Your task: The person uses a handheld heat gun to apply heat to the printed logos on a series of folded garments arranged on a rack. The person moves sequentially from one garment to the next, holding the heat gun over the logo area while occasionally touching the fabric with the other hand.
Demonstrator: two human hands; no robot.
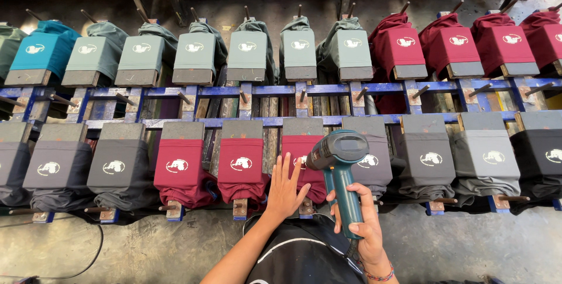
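Observation:
My right hand (361, 218) grips the handle of a teal heat gun (338, 161), its nozzle pointing left at a dark red shirt (304, 161) stretched on a printing board in the near row. My left hand (285, 189) lies flat with fingers spread on that same red shirt, just below its white round print. To its left are two more red shirts (241, 164) with white prints.
Two rows of shirt boards run on a blue metal frame (257, 92). The far row holds teal, grey-green (247, 55) and dark red shirts (404, 50); the near row holds grey (120, 164), red and black ones. Concrete floor lies below. A cable (88, 263) lies at the left.

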